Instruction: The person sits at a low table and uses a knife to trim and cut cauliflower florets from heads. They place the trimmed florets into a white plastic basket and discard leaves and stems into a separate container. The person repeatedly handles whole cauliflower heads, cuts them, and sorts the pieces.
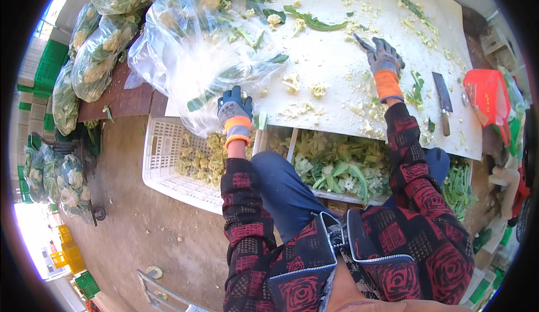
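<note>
My left hand, in a grey and dark-blue glove with an orange cuff, grips the near edge of a large clear plastic bag. Cauliflower heads and green leaves show through the film, partly hidden by glare. My right hand, gloved alike, is over the white board to the right. A slim dark blade, seemingly a small knife, juts from its thumb side; its handle is hidden. Near this hand lie a long cauliflower leaf, small florets and scattered crumbs.
A cleaver lies on the board's right, near a red bag. Below the board's edge are a white crate of florets and a container of leaf trimmings. Bagged cauliflowers are piled left; more hang over a cart.
</note>
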The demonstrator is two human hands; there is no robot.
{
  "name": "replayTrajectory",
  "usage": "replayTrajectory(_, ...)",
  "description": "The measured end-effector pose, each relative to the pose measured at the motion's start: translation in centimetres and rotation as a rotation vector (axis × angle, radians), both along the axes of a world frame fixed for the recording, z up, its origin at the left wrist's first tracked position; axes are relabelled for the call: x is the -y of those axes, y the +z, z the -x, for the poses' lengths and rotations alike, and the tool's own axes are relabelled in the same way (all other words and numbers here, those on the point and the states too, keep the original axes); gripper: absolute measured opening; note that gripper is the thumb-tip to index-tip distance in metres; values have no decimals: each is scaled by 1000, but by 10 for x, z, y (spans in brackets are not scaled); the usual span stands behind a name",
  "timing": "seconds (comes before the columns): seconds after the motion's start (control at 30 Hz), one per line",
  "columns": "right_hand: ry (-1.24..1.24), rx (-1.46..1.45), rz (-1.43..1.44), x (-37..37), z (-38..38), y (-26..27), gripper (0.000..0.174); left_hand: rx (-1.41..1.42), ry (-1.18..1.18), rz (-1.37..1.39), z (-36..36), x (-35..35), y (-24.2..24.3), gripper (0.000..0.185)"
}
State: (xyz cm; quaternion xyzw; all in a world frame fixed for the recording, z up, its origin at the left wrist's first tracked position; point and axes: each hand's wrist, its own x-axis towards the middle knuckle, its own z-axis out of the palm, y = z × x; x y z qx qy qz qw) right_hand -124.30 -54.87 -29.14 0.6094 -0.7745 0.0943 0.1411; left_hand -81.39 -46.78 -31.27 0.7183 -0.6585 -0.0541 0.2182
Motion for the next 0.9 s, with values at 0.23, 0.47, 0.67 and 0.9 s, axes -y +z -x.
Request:
replayTrajectory(0.23,615,70,-117,133,-201,24,41,-776,-64,223,-20,-15,-27,42)
replayTrajectory(0.47,676,336,-134,198,-210,-9,32,-2010,60,250,12,-68,24,51)
replayTrajectory(0.67,723,113,29,170,-131,8,31,-2342,-74,99,53,-58,10,49)
replayTrajectory(0.9,732,728,52,133,-105,-16,28,-2609,0,-37,56,-46,-3,35)
